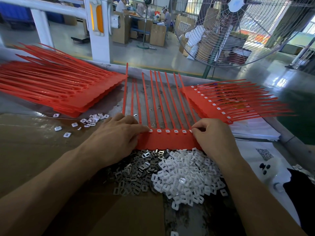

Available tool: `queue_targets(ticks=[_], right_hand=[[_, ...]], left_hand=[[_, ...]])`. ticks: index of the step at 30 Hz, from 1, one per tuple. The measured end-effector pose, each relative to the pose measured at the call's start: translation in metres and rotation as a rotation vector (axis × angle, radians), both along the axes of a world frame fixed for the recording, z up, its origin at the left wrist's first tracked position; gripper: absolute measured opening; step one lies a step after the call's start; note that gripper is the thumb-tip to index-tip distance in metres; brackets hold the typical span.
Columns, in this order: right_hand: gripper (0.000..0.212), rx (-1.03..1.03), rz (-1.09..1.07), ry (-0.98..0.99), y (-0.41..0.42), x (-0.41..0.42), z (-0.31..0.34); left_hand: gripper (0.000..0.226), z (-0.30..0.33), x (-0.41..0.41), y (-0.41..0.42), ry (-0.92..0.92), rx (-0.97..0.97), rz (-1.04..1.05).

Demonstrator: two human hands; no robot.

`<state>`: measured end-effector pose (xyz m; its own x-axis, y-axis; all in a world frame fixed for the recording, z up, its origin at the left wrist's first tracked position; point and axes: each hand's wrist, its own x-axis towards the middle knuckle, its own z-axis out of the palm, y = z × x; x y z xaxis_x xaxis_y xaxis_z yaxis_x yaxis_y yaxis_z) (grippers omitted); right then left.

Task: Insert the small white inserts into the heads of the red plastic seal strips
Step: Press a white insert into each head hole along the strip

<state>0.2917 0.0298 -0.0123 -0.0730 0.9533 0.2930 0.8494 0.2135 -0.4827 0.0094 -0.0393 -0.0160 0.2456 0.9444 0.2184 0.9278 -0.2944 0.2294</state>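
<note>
Both hands curled, left hand [117,133], right hand [211,135]

head-worn view, facing forward-down, close over hands [163,138]

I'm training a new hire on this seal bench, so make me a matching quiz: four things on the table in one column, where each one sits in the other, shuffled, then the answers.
Things:
1. Heap of small white plastic inserts
2. Heap of grey metal clips
3. Stack of red plastic seal strips without inserts
4. Stack of red seal strips with white inserts fitted

Places:
A. far left
B. far right
C. near, below the right hand
D. near, below the left hand

Pairs: 1-C, 2-D, 3-A, 4-B
</note>
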Motion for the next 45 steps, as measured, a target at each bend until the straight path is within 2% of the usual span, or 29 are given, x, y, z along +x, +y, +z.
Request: queue_targets(ticks=[8,12,17,22,25,31,40,45], right_hand=[[0.017,0.005,0.010,-0.109,-0.003,-0.001,0.002],[0.019,0.044,0.049,-0.092,-0.005,-0.002,0.002],[0.023,-0.021,0.047,-0.120,-0.006,-0.002,0.005],[0.024,-0.095,0.055,-0.011,-0.007,0.000,0.007],[0.024,-0.054,0.048,0.080,-0.007,0.001,0.009],[0.023,-0.018,-0.008,0.061,-0.007,0.008,0.015],[0.025,-0.103,0.033,-0.068,-0.015,0.003,0.021],[0.027,-0.046,0.056,-0.356,-0.020,-0.007,0.022]], left_hand=[[0.042,0.000,0.000,0.001,-0.004,0.015,0.000],[0.042,-0.001,0.000,0.001,0.001,0.009,-0.001],[0.042,-0.002,0.000,0.002,0.004,0.012,0.001],[0.043,-0.002,0.000,0.002,0.003,0.007,0.000],[0.043,-0.002,0.000,0.002,0.000,0.010,0.003],[0.043,-0.001,0.000,0.002,0.005,0.008,0.000],[0.042,0.001,0.001,0.000,0.005,-0.003,0.003],[0.042,0.000,0.001,0.001,0.007,0.000,0.002]])
